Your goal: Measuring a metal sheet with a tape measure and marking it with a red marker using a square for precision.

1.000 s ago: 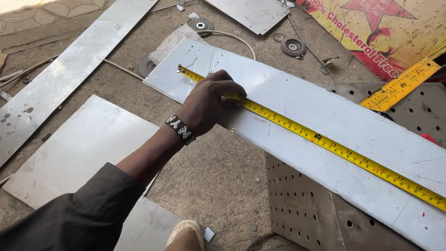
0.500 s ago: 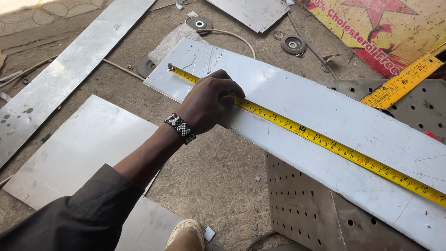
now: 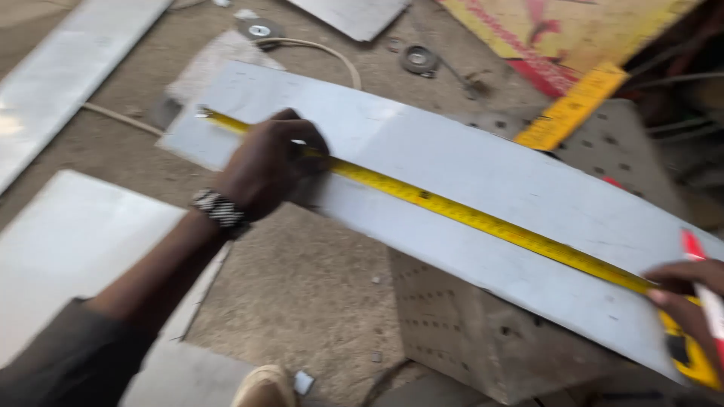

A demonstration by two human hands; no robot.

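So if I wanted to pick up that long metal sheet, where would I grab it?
Probably by the metal sheet's long near edge, from below: it overhangs the perforated box, leaving room for fingers. The yellow tape measure lies along its top, pinned by the left hand.

Yellow tape measure (image 3: 452,211), pale grey metal sheet (image 3: 483,158), black-and-white patterned wristband (image 3: 219,209), dark grey sleeve (image 3: 68,362)

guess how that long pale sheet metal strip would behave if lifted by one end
The long pale sheet metal strip would probably flex and sag, as it looks thin and already bows slightly. It overhangs the perforated metal box, so it may tip.
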